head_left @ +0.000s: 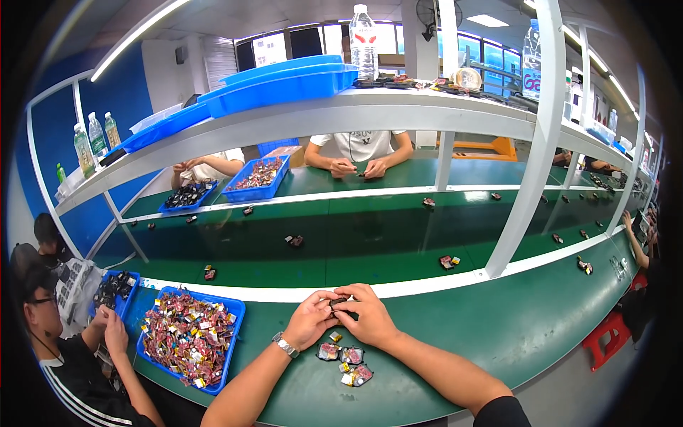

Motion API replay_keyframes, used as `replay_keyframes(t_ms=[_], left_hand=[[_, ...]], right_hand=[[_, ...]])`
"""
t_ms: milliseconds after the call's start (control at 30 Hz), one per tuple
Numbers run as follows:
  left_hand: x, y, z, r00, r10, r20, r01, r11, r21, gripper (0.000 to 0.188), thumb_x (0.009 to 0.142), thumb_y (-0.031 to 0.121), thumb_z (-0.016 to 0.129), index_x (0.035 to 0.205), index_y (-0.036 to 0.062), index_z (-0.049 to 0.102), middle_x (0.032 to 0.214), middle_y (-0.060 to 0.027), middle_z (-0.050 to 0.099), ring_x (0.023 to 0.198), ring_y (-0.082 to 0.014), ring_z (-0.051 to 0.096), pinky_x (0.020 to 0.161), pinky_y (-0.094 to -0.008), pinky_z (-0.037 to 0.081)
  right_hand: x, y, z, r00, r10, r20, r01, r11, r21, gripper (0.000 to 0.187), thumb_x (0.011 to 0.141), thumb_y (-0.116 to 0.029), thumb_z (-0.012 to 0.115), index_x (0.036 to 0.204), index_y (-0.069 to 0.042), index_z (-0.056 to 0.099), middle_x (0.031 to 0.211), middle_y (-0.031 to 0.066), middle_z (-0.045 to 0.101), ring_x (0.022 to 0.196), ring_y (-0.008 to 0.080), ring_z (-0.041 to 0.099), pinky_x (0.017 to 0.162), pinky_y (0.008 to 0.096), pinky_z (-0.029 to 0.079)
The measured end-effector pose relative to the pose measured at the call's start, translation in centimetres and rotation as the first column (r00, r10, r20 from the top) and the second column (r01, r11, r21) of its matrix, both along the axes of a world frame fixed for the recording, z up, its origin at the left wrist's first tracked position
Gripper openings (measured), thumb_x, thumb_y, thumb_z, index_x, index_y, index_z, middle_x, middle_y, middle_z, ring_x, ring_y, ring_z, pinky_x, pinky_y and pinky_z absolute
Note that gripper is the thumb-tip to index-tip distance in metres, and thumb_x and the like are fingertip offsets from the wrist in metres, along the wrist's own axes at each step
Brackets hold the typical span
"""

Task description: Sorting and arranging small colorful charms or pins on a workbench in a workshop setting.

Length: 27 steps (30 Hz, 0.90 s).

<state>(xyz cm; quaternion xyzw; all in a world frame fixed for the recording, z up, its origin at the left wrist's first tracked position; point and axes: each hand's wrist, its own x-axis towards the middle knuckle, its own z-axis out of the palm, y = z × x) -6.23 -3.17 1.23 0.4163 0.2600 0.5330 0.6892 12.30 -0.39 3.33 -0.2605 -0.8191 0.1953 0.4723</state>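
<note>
My left hand [311, 324], with a metal watch on its wrist, and my right hand [370, 318] meet over the green bench. Between their fingertips is a small black plastic casing [339, 304], partly covered by the fingers. Both hands are closed on it. Just below them on the bench lie several small electronic assemblies [357, 375] with reddish circuit boards, silvery parts and yellow-taped pieces. To the left of my left forearm, a blue tray [240, 313] is heaped with similar reddish boards [186, 334].
A conveyor belt [370, 238] carrying scattered assemblies runs beyond a white rail [277, 293]. A white post [530, 171] rises at right, supporting an overhead shelf with blue trays [284, 85] and bottles. A co-worker [78, 363] sits close at left by a tray of black parts [114, 288]. Others work opposite.
</note>
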Motion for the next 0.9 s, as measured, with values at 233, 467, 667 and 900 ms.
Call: replay_keyframes(t_ms=[233,467,667,900], left_hand=[[0.0,0.0,0.0,0.999,-0.028,0.03,0.028,1.0,0.007,0.024,0.096,0.005,0.053,0.12,0.007,0.05,0.137,-0.0162,0.051,0.12,-0.0239,0.055,0.101,-0.0434,0.045],[0.2,-0.1,0.0,1.0,-0.007,0.031,0.008,1.0,-0.023,0.023,0.097,0.005,0.053,0.12,0.0071,0.05,0.139,-0.0155,0.05,0.122,-0.0238,0.054,0.103,-0.0433,0.044],[-0.1,-0.1,-0.2,0.999,-0.025,0.022,0.025,1.0,0.009,0.023,0.097,0.006,0.054,0.12,0.0069,0.05,0.142,-0.0152,0.047,0.126,-0.0241,0.051,0.107,-0.0445,0.042],[-0.8,0.1,-0.5,0.991,-0.088,0.104,0.09,0.996,-0.02,0.022,0.097,0.009,0.056,0.119,0.0064,0.053,0.145,-0.0142,0.045,0.128,-0.0246,0.05,0.107,-0.0431,0.043]], right_hand=[[0.1,0.2,-0.6,1.0,0.015,-0.011,-0.018,0.969,-0.247,0.015,0.081,-0.013,0.072,0.095,-0.011,0.076,0.129,0.0048,0.06,0.121,0.0263,0.052,0.103,0.0377,0.042],[0.2,0.2,-0.3,0.999,0.033,0.02,-0.027,0.969,-0.246,0.015,0.083,-0.015,0.072,0.097,-0.013,0.076,0.132,0.0049,0.058,0.125,0.0269,0.049,0.106,0.039,0.039],[0.4,0.1,0.1,0.997,0.055,0.045,-0.046,0.985,-0.168,0.015,0.083,-0.014,0.072,0.097,-0.013,0.076,0.134,0.0058,0.057,0.125,0.0274,0.048,0.104,0.0396,0.041],[0.4,0.1,0.2,0.996,0.088,0.016,-0.083,0.977,-0.196,0.018,0.082,-0.014,0.072,0.099,-0.013,0.075,0.135,0.0066,0.056,0.125,0.0275,0.048,0.102,0.0399,0.042]])
